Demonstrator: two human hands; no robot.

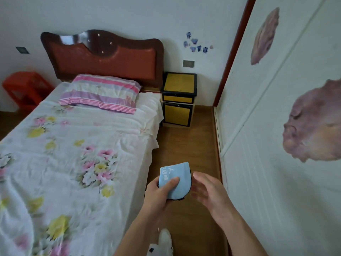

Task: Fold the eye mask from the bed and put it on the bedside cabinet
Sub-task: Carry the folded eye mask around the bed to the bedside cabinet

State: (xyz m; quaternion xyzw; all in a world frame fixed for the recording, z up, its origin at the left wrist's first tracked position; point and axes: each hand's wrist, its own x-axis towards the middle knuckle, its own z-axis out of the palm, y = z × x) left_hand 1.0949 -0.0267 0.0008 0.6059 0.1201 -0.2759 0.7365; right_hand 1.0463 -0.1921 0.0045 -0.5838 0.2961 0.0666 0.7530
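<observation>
Standing in the aisle beside the bed (77, 145), a person pinches a folded blue eye mask (175, 180) in the left hand (158, 191), thumb pressed on top and fingers (172, 182) closed around it. The right hand (206, 191) hovers just beside the mask, slack and holding nothing. The mask appears already folded, but the bedside cabinet (178, 84), beyond the bed's far corner by the headboard (103, 56), is well apart from it. With only one hand gripping, the fold could spring apart or the mask slip to the wooden floor (184, 141) on the walk over. A flowered sheet and a striped pillow (99, 93) cover the bed; a white wardrobe (276, 126) hems the aisle opposite the bed.
</observation>
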